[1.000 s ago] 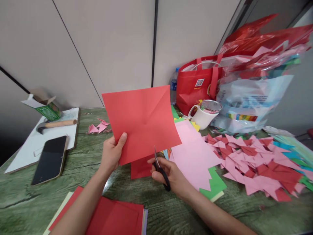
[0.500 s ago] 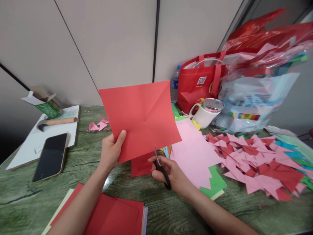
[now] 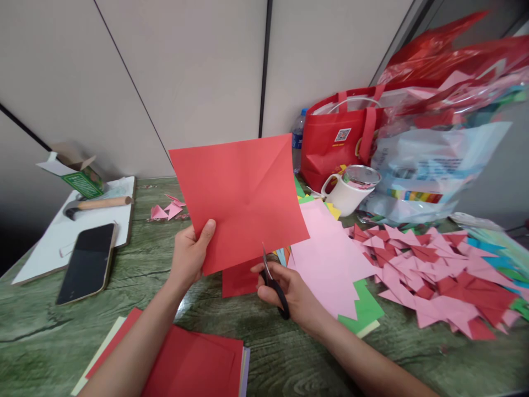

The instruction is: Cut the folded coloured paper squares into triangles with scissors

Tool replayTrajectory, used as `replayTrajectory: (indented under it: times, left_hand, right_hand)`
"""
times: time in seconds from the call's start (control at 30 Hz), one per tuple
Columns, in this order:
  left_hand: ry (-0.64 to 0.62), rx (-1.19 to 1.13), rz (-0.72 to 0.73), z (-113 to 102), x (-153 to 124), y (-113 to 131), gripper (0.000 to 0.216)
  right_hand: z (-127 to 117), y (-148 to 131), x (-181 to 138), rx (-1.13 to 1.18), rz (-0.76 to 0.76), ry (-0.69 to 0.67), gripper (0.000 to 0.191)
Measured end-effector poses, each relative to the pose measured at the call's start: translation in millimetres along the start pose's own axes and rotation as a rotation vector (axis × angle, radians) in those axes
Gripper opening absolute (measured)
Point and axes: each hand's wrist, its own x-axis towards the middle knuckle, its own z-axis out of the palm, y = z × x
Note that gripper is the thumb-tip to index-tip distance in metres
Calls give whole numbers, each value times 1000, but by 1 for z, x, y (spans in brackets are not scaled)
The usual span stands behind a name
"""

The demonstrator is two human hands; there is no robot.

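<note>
My left hand (image 3: pixel 190 255) pinches the lower left corner of a creased red paper sheet (image 3: pixel 239 196) and holds it upright above the table. My right hand (image 3: pixel 289 292) grips black-handled scissors (image 3: pixel 273 281), whose blades point up at the sheet's lower edge. A smaller red piece (image 3: pixel 238 280) hangs or lies just below the sheet, between my two hands.
On the green wood-grain table (image 3: pixel 74 336) lie a phone (image 3: pixel 87 262), a hammer (image 3: pixel 96 205) on a white board, a red paper stack (image 3: pixel 194 366) near me, a pink sheet (image 3: pixel 330 259), a heap of pink and red folded triangles (image 3: pixel 438 275), a white mug (image 3: pixel 349 190) and bags (image 3: pixel 413 138).
Almost nothing differs; the red sheet and both hands have shifted slightly, and the view has drifted a little.
</note>
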Motion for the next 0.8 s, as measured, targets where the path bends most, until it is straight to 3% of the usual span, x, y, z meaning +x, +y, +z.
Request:
replayTrajectory:
  times: [0.8]
  left_hand:
    - [-24, -14, 10, -1, -2, 2, 28]
  right_hand:
    - [0, 6, 1, -7, -49, 16, 33]
